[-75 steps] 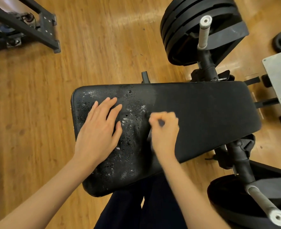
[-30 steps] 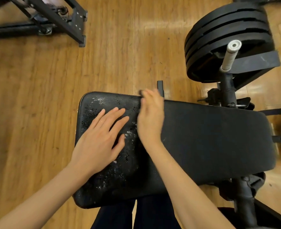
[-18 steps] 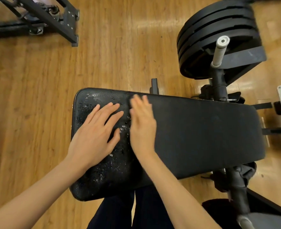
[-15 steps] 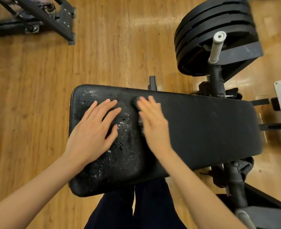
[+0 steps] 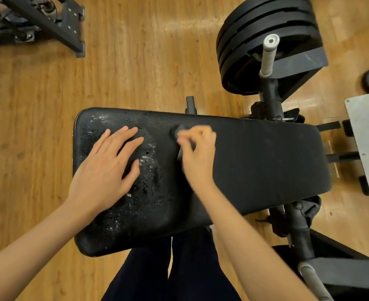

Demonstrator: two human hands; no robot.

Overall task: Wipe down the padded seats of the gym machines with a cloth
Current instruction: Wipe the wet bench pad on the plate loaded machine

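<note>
The right hand point(image 5: 197, 153) pinches a dark cloth point(image 5: 180, 135) on the padded seat point(image 5: 255, 166), whose long axis runs left-right; the left hand point(image 5: 107, 168) presses flat beside it.

Seat point(image 5: 255, 161) rightward seemingly clear; plates point(image 5: 263, 40) beyond.
</note>
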